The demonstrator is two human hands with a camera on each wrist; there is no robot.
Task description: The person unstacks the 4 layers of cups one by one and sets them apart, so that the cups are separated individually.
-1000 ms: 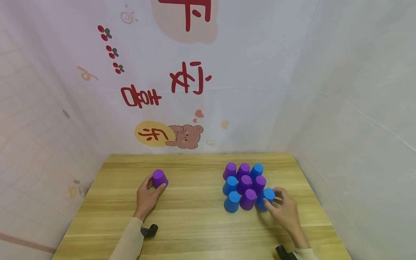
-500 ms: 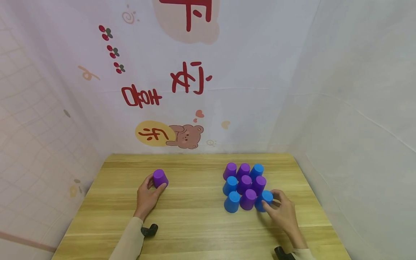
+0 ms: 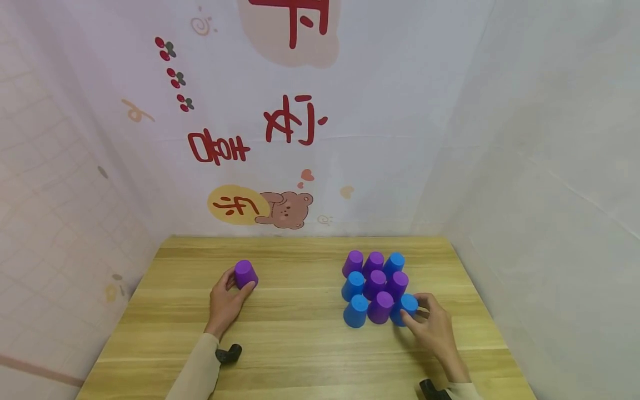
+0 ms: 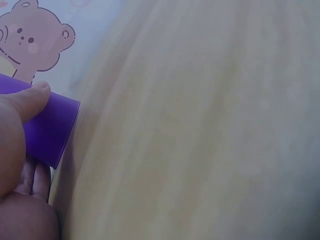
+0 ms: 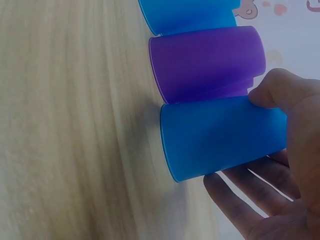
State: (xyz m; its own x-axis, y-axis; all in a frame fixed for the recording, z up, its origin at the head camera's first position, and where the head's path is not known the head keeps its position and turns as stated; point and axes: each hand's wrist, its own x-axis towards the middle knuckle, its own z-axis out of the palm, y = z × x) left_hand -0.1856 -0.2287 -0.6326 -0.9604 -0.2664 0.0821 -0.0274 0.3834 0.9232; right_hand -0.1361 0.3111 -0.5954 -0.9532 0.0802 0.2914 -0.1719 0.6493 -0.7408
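On the left side of the table, my left hand (image 3: 226,303) grips an upside-down purple cup (image 3: 245,275), thumb on its near side and fingers behind. The left wrist view shows the thumb across the purple cup (image 4: 52,125) close to its rim. At the right, my right hand (image 3: 434,326) holds an upside-down blue cup (image 3: 404,309) between thumb and fingers, at the front right corner of a cup group. In the right wrist view this blue cup (image 5: 220,140) stands right beside a purple cup (image 5: 207,65) of the front row.
Purple and blue cups stand upside down in a tight three-by-three block, including a front-left blue cup (image 3: 355,311) and a middle purple cup (image 3: 375,285). The wooden table (image 3: 300,344) meets a printed white cloth wall (image 3: 380,183) behind and at both sides.
My right hand has moved the blue cup slightly left and toward me, down at the front row's right end. My left hand stays put with the purple cup.
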